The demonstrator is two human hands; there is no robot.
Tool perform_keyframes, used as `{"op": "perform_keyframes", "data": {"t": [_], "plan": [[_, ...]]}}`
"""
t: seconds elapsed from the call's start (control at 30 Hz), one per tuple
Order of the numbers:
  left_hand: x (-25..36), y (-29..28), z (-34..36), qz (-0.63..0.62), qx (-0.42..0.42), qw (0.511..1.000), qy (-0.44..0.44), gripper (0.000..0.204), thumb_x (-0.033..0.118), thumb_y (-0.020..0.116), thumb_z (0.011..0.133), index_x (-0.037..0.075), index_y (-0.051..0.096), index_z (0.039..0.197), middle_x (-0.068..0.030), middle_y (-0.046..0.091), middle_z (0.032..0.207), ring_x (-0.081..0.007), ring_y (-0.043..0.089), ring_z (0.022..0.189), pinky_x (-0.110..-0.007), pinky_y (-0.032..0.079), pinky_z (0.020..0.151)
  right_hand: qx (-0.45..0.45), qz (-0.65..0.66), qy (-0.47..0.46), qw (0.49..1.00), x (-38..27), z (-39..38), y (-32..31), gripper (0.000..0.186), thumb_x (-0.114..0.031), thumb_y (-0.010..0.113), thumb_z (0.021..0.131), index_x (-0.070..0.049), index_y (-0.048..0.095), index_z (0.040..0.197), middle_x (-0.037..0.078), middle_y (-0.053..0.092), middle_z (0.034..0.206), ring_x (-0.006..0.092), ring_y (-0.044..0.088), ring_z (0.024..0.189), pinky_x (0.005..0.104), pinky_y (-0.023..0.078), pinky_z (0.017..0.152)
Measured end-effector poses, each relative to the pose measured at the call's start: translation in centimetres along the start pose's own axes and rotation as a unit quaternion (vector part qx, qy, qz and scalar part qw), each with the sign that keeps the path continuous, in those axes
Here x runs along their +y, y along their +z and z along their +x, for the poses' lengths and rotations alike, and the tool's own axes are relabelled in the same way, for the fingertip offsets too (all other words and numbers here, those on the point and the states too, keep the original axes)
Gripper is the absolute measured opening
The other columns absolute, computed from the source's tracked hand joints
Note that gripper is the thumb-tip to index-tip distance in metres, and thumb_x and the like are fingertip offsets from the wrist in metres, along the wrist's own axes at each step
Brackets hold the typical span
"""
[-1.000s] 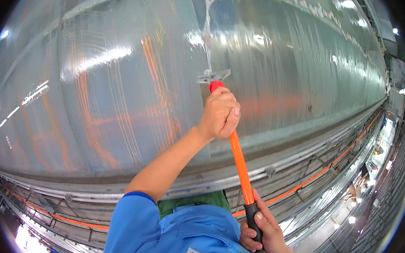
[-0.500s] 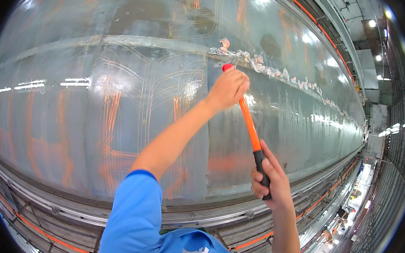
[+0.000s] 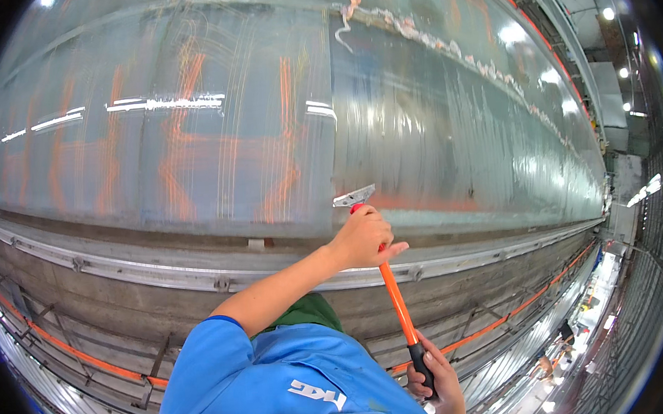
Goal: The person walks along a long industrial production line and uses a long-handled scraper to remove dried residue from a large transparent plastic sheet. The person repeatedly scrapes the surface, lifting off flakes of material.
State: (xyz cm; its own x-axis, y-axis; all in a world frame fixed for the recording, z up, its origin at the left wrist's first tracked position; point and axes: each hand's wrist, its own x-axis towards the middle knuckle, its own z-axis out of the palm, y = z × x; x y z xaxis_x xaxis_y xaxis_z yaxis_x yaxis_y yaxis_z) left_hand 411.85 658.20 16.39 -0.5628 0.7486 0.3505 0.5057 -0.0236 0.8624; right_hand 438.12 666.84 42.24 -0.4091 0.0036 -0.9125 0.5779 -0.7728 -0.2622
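Seemingly, the panel (image 3: 245,167) is part-scraped, crumpled scraps (image 3: 410,30) remaining; left hand (image 3: 364,237) and right hand (image 3: 444,376) clamp fingers round the scraper (image 3: 399,301).

Orange railing (image 3: 117,369), bright lamps (image 3: 608,14), ribbed panelling (image 3: 631,333)

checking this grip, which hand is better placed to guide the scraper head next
Likely the left hand: it is curled around the orange pole close to the scraper head, while the right hand holds the black grip at the far end.
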Motion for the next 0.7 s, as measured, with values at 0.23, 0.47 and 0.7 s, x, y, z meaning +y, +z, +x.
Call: {"op": "perform_keyframes", "data": {"t": [0.23, 0.47, 0.7], "plan": [[2.4, 5.8, -7.8, -0.046, 0.034, 0.997, -0.049, 0.042, 0.028, 0.078, 0.092, 0.011, 0.062, 0.057, -0.0023, 0.059, 0.057, -0.0246, 0.055, 0.063, -0.039, 0.045, 0.085, 0.014, -0.004, 0.009, 1.000, 8.1, -1.2, -2.4, 0.059, -0.028, 0.045, 0.116, -0.021, 0.025, 0.171, 0.008, 0.049, 0.074, 0.0109, 0.041, 0.049, 0.0251, 0.040, 0.048], [0.8, 6.0, -9.1, -0.046, 0.051, 0.997, -0.029, 0.038, 0.012, 0.070, 0.086, 0.010, 0.053, 0.052, -0.0038, 0.052, 0.052, -0.0266, 0.051, 0.056, -0.041, 0.045, 0.080, 0.012, -0.007, 0.029, 0.999, 8.7, -0.6, -1.3, 0.060, -0.029, 0.044, 0.116, -0.023, 0.022, 0.172, 0.008, 0.050, 0.078, 0.0109, 0.041, 0.050, 0.0240, 0.039, 0.048], [-3.1, 3.1, -6.6, -0.123, 0.115, 0.986, 0.001, 0.035, 0.012, 0.051, 0.096, 0.010, 0.056, 0.062, -0.0024, 0.058, 0.060, -0.0275, 0.053, 0.060, -0.043, 0.045, 0.084, 0.017, -0.021, 0.040, 0.999, 5.0, 1.8, 6.1, 0.061, -0.030, 0.045, 0.116, -0.029, 0.021, 0.172, 0.006, 0.049, 0.080, 0.0112, 0.042, 0.051, 0.0259, 0.040, 0.048]]}}
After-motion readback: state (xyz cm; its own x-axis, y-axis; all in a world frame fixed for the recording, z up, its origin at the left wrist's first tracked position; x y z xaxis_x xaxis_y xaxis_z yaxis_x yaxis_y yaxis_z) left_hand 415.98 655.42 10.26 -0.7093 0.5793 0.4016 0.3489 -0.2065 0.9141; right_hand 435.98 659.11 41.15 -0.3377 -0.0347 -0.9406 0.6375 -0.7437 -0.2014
